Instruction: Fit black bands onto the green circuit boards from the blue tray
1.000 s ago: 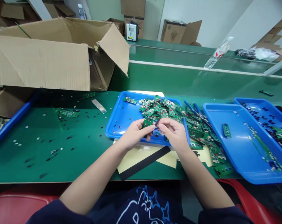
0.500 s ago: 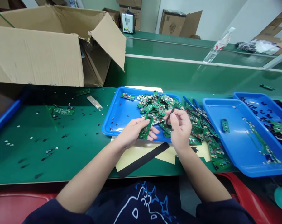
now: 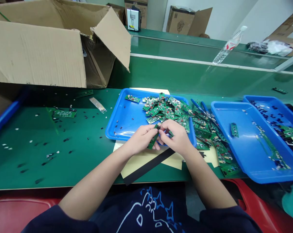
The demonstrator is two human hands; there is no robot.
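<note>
My left hand point(image 3: 141, 138) pinches a small green circuit board point(image 3: 153, 141), tilted, between thumb and fingers. My right hand point(image 3: 175, 136) meets it at the board's upper end, thumb and fingertips closed together. A bit of a thin black strip point(image 3: 157, 127) shows at that end by the fingertips; the rest of it is hidden. Both hands are over the front edge of a blue tray point(image 3: 127, 116), where many green boards point(image 3: 169, 108) lie heaped. Below the hands, a wide black strip point(image 3: 148, 166) lies slanted on pale yellow sheets point(image 3: 135, 160).
More circuit boards point(image 3: 210, 136) and blue-handled pliers point(image 3: 201, 108) lie right of the tray. Farther right is another blue tray point(image 3: 248, 145) with a few boards. A large cardboard box point(image 3: 39, 53) stands at left. Small black and white bits dot the green table point(image 3: 85, 165).
My right hand has moved left to the board, bringing the black strip to its upper end. The board has turned slightly in my left hand.
</note>
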